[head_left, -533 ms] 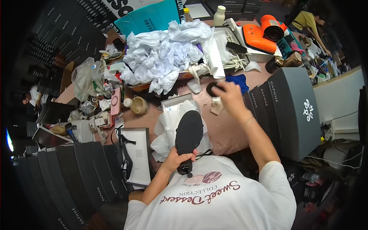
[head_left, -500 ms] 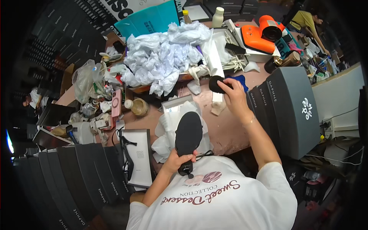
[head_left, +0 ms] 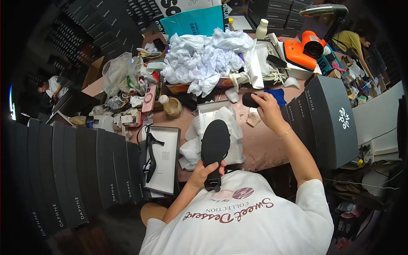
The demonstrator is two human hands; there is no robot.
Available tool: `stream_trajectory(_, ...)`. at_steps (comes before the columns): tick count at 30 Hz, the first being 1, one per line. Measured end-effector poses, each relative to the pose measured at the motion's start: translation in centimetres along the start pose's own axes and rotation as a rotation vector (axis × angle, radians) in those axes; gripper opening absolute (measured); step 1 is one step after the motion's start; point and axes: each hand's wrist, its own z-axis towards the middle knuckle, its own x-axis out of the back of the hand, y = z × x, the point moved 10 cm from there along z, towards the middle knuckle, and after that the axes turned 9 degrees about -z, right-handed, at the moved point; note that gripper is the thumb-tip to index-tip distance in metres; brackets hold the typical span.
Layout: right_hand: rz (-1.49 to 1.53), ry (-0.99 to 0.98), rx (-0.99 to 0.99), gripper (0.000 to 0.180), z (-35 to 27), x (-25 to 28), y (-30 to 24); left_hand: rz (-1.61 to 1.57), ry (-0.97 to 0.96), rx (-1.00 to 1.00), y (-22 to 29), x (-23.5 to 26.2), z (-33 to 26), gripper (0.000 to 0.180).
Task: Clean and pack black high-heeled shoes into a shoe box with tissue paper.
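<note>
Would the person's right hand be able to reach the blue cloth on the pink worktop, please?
Probably yes: the right hand is just beside the blue cloth with nothing between them, though its fingers already grip a small black oval pad.

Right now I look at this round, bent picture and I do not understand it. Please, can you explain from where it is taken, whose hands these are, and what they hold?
The picture comes from a wide fisheye camera worn on a person's head, looking down, so straight edges bend near the rim. There is no machine; the two bare arms belong to the wearer, who has a white shirt.

The left hand grips a black shoe by its heel end, sole facing up. The right hand reaches forward and holds a small dark pad-like piece; what it is exactly I cannot tell.

On the brown worktable lie a pile of crumpled white paper, an open white shoebox lid with another black heeled shoe, a pink phone, and an orange tool. Stacks of dark shoeboxes stand on both sides.
</note>
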Motion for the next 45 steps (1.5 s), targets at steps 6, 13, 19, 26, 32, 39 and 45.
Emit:
stream_trajectory(6, 0.333, -0.401, 0.483, 0.048, -7.8, -0.5, -21.4, -0.416, 0.155, -0.070, -1.3, 0.8, -0.5, 0.100)
stream_trajectory(13, 0.379, -0.391, 0.643, 0.034, -11.0, 0.0, -22.1, -0.533, 0.080, -0.072, -2.8, 0.7, -0.7, 0.096)
stream_trajectory(19, 0.472, -0.535, 0.519, 0.037, -10.8, -1.6, -21.7, -0.498, 0.198, -0.115, -2.4, 1.8, -1.3, 0.083)
stream_trajectory(26, 0.509, -0.230, 0.319, 0.041, -5.9, 3.7, -15.8, -0.217, 0.525, -0.550, 7.4, 5.1, -1.4, 0.058)
stream_trajectory(32, 0.221, -0.233, 0.478, 0.035, -7.8, 0.1, -18.5, -0.244, 0.575, -0.629, 9.4, 4.9, -1.3, 0.058)
stream_trajectory(39, 0.320, -0.184, 0.486, 0.039, -6.3, 1.6, -22.1, -0.389, 0.450, -0.503, 8.3, 3.0, 0.5, 0.063)
stream_trajectory(45, 0.531, -0.134, 0.294, 0.050, -3.6, 3.1, -17.8, -0.255, 0.305, -0.373, 6.9, 3.0, 1.2, 0.067)
